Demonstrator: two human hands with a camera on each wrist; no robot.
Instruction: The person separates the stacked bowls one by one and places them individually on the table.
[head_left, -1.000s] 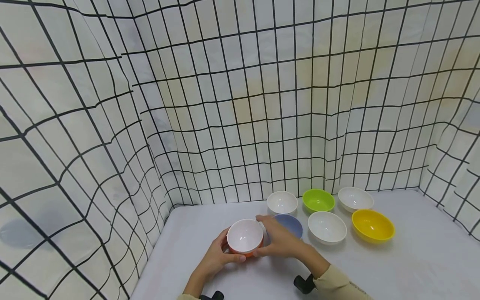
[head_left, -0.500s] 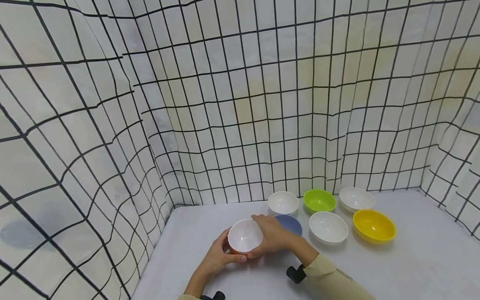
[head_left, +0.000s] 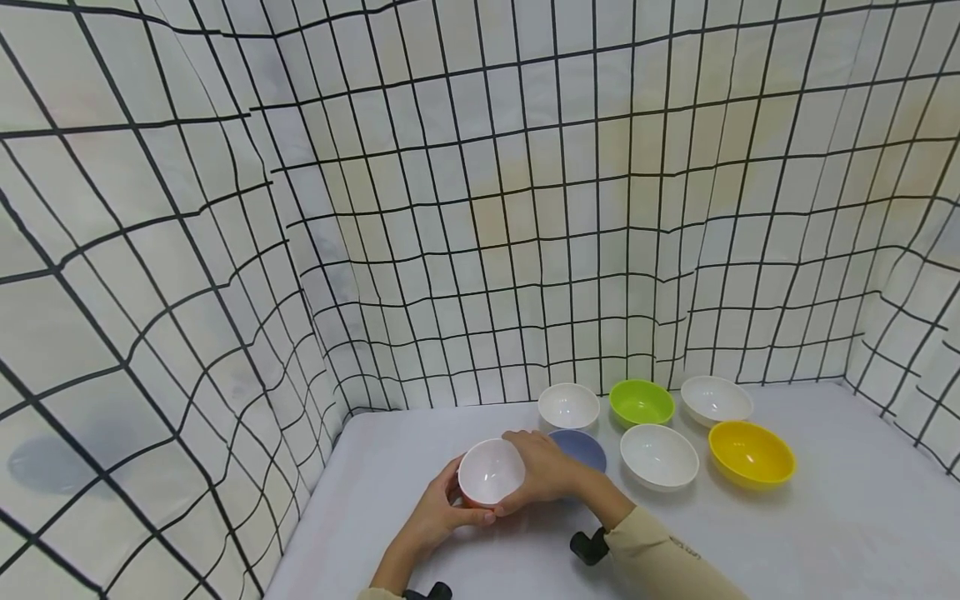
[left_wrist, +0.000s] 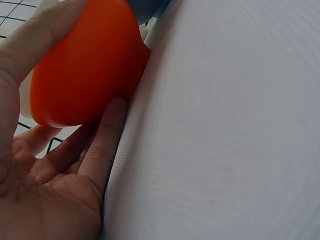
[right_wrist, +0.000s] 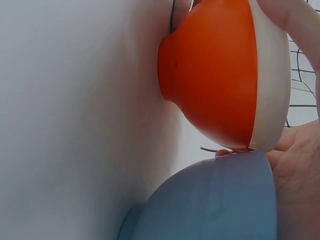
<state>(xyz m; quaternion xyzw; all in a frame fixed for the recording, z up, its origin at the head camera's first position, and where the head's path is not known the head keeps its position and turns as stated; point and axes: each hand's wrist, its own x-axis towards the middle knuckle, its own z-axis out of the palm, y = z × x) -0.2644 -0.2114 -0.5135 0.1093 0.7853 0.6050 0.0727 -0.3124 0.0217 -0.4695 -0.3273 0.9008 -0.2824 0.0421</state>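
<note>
A small white bowl (head_left: 491, 471) sits nested in an orange bowl (right_wrist: 215, 70), its rim standing above the orange one in the right wrist view. My left hand (head_left: 437, 510) holds the orange bowl from the left, thumb on the near side and fingers around the far side and low by its base. From the right, my right hand (head_left: 545, 468) grips the white bowl's rim between thumb and fingers. The orange bowl's foot is on or very near the white tabletop. A blue bowl (right_wrist: 215, 200) is right beside the pair, partly behind my right hand.
Along the back and right of the table (head_left: 840, 517) stand several bowls: a white one (head_left: 568, 407), a green one (head_left: 642, 403), another white one (head_left: 716, 400), a larger white one (head_left: 658, 457) and a yellow one (head_left: 750, 454). A gridded cloth wall (head_left: 480, 250) surrounds the table.
My right hand has moved left and closed in on the white bowl's rim, covering its right side. The left hand and the other bowls stay in place.
</note>
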